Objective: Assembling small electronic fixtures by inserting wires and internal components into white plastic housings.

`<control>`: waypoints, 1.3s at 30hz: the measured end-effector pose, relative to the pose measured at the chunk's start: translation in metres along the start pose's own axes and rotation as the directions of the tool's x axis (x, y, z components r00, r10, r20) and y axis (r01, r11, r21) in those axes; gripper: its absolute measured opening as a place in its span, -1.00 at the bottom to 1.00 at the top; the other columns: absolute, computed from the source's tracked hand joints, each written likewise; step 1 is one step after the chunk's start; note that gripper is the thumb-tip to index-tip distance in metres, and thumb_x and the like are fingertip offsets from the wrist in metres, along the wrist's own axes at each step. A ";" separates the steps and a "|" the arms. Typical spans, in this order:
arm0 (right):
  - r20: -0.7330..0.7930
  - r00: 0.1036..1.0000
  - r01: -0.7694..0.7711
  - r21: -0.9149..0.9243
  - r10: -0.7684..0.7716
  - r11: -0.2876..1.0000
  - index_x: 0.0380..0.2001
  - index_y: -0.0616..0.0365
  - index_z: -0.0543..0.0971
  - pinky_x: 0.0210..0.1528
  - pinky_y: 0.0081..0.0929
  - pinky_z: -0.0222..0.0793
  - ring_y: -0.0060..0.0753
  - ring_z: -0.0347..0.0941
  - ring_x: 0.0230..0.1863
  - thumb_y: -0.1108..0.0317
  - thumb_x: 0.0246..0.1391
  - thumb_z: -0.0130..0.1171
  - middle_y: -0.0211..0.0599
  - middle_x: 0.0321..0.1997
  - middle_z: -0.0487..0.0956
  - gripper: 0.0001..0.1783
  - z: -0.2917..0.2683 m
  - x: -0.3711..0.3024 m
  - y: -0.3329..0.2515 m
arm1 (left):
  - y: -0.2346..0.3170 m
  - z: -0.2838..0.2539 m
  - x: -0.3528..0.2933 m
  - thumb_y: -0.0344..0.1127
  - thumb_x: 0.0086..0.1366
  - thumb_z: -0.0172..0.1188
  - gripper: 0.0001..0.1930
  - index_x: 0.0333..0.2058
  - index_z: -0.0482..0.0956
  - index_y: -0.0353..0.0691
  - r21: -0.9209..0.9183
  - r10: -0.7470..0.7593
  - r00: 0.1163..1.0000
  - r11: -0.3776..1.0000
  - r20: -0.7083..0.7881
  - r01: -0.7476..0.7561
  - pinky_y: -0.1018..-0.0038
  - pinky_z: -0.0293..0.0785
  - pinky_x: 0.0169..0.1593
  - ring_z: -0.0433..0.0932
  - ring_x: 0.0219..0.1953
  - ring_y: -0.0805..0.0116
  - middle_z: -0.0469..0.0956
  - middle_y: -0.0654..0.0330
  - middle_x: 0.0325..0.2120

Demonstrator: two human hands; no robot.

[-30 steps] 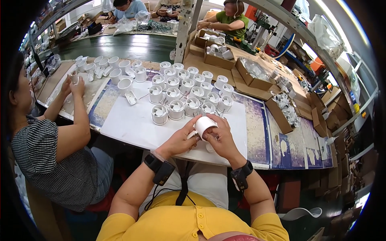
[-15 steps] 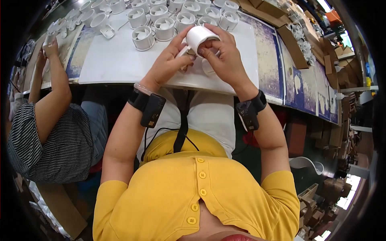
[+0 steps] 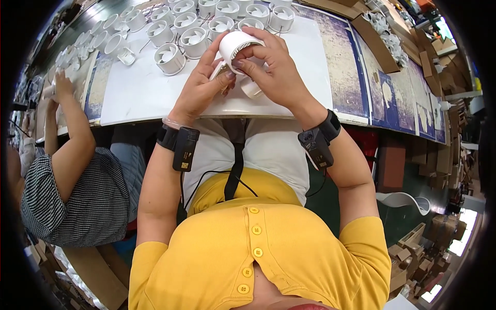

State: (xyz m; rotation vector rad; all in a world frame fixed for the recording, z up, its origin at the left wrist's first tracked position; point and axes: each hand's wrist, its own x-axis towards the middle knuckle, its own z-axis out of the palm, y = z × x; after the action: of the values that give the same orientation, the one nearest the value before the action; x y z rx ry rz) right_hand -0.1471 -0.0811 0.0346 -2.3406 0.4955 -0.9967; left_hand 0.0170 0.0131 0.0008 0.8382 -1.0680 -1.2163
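The white cup point(image 3: 233, 44) tilts above the table point(image 3: 137, 90), its open end toward the right hand point(image 3: 276, 70), gripping its rim; the left hand point(image 3: 200, 85) holds its left side and, seemingly, a small white piece point(image 3: 217, 70).

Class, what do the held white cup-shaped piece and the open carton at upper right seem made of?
Cup-shaped piece: probably hard plastic, smooth with slight sheen, from its even white surface. Open carton: likely cardboard, matte, from its plain brown walls.
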 end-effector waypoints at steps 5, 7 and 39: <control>-0.024 0.999 0.047 -0.054 -0.048 0.997 -0.30 0.12 0.68 0.29 -0.22 0.09 -0.09 0.18 0.27 0.33 0.02 0.29 -0.28 0.23 0.40 -0.83 -0.004 0.008 -0.001 | 0.000 0.000 0.008 -0.39 0.29 0.20 -0.20 0.40 -0.05 0.03 -0.038 0.040 0.998 0.998 -0.045 -0.042 0.66 0.38 -0.27 0.40 -0.32 0.61 0.45 0.25 -0.08; -0.002 0.998 0.064 -0.074 -0.064 0.995 -0.32 0.12 0.68 0.30 -0.19 0.07 -0.06 0.17 0.27 0.34 -0.01 0.30 -0.26 0.23 0.40 -0.84 -0.006 0.010 -0.001 | 0.005 0.000 0.009 -0.42 0.29 0.18 -0.20 0.40 -0.05 0.01 -0.059 0.045 0.998 0.997 -0.054 -0.048 0.67 0.38 -0.28 0.40 -0.32 0.62 0.44 0.25 -0.06; 0.047 0.999 -0.022 0.034 0.021 0.999 -0.35 -0.01 0.73 0.36 -0.16 0.01 -0.05 0.09 0.35 0.38 -0.12 0.40 -0.22 0.31 0.32 -0.82 -0.005 -0.008 0.003 | 0.005 0.001 0.001 -0.43 0.35 0.05 -0.22 0.42 -0.17 0.03 -0.005 -0.038 0.999 0.999 0.008 0.038 0.69 0.30 -0.39 0.33 -0.44 0.66 0.47 0.28 -0.22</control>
State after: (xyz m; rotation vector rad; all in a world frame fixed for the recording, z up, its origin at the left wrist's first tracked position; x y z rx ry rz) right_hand -0.1564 -0.0809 0.0314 -2.3179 0.4806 -0.9314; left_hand 0.0175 0.0128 0.0065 0.8540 -1.0593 -1.2551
